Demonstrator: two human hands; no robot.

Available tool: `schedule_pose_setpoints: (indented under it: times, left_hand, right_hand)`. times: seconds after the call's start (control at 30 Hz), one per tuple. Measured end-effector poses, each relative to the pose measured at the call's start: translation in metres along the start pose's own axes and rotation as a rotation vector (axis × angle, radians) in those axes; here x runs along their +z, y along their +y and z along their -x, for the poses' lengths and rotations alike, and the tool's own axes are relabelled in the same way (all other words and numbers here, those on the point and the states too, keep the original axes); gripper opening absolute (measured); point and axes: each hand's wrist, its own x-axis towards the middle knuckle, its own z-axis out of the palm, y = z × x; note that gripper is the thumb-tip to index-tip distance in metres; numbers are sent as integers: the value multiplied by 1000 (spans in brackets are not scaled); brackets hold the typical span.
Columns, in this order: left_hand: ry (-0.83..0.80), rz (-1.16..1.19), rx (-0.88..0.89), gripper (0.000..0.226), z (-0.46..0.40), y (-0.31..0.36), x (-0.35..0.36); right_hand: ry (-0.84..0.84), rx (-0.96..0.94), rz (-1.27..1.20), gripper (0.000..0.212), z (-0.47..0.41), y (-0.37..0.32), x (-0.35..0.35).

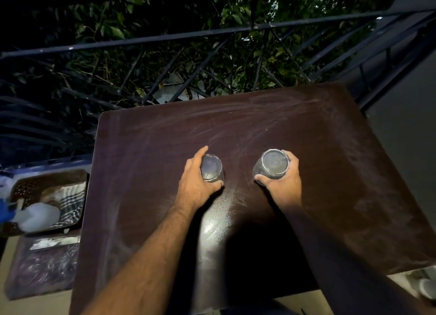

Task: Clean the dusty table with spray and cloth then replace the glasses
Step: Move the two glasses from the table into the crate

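Two glasses, one in each of your hands, sit near the middle of a dark brown table [306, 149] on a night-time balcony. Your left hand [197, 182] is wrapped around the left glass [211, 168], thumb and fingers closed on its sides; your right hand [282, 181] grips the right glass [273, 165] the same way. Whether either glass is resting on the tabletop or lifted just clear of it cannot be told from above. Pale dust and smeared streaks cover the surface all around them, heaviest toward the far edge, so the wiping looks not yet done, and these glasses appear to be on their way off rather than back. Left of the table, a brown tray [50, 175] holds a checked cloth [70, 202] and a blurred whitish object that may be the spray bottle. Spraying, wiping and returning the glasses seem to remain. Black railings [165, 37] and foliage fill the background.
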Motion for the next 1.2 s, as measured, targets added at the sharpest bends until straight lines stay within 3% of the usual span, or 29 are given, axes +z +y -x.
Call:
schedule_pose_setpoints:
  times: [0.1,0.17,0.33,0.53,0.87,1.2]
  left_hand:
    - [49,133,-65,134,3,-4,2]
    - [84,210,-105,139,6,-10,5]
    - [159,241,-128,93,9,-19,13]
    - [227,237,-66,80,16,-25,-12]
    - [358,224,-82,77,42,-79,-122]
    - [461,197,-92,81,72,-186,-259]
  right_hand:
    - [11,43,-62,88,2,1,3]
    - [22,40,-78,86,2,0,6]
    - [3,-10,-61,94,1,-3,12]
    - [-29,-123,-74,94,15,-22,33]
    - [-141,-213,-101,94,69,-90,136]
    - [-224,-231,-124,93,147,-142,254]
